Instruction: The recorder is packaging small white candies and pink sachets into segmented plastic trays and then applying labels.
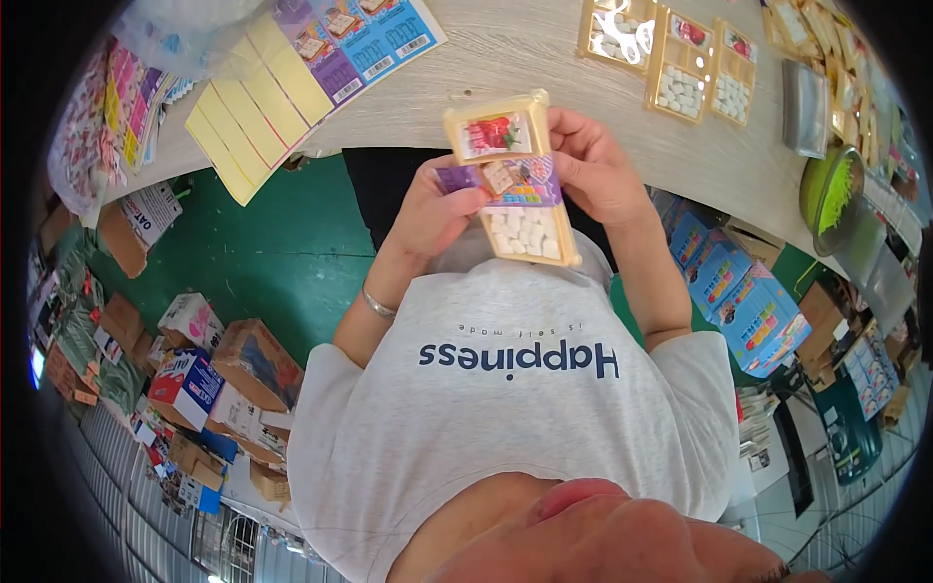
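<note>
Near the table's front edge, my two hands hold up a shallow clear-and-cream plastic tray (523, 233). A packet with a strawberry picture (496, 134) fills its far compartment, and small white sweets (525, 229) fill the near one. Across its middle lies a purple printed label (525, 182), whose left end sticks out past the tray. My left hand (437, 207) is closed on the tray's left side, thumb over the label. My right hand (598, 165) is closed at the right side, its thumb and fingers pinching the edge by the label; the fingertips are partly hidden.
Label sheets (282, 83) with yellow strips lie at the left, overhanging the table edge. Several filled trays (682, 78) sit at the back right. A green bowl (833, 199) stands at the right edge. Cardboard boxes (255, 360) crowd the floor left; blue cartons (743, 296) are at right.
</note>
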Tool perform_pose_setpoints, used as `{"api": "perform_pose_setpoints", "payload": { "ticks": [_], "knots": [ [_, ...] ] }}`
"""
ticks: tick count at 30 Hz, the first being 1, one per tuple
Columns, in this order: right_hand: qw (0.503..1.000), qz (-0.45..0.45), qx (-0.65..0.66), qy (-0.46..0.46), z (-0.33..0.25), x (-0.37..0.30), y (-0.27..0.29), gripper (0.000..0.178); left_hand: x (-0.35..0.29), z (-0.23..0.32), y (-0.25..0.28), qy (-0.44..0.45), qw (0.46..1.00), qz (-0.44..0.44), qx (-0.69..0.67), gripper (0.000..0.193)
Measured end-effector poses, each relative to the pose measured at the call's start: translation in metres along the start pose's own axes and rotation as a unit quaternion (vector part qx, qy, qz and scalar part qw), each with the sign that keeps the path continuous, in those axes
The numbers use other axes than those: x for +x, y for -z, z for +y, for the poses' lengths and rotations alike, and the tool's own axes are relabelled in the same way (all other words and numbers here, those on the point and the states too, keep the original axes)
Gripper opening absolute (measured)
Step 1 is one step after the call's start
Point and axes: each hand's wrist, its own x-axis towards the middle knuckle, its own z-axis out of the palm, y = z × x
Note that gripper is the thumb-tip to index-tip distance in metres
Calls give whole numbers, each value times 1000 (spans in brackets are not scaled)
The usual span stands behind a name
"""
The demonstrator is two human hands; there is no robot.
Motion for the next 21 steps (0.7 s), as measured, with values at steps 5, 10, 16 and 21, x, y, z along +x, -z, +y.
{"api": "perform_pose_setpoints", "payload": {
  "ticks": [5, 10, 16, 21],
  "knots": [
    [996, -1, 76, 51, -2, -15, -11, 43, 15, 8, -16, 18, 997, -78, -1, 37],
    [986, 108, -53, 114, -36, -44, -27, 29, 21, 29, -32, -47, 987, -22, 155, 40],
    [835, 223, -437, 251, -52, -53, -37, 21, 14, 49, -49, -636, 577, 141, 492, 36],
    [679, 55, -522, 514, -51, -40, -47, 21, -6, 14, -66, -545, 699, 15, 462, 27]
  ]
}}
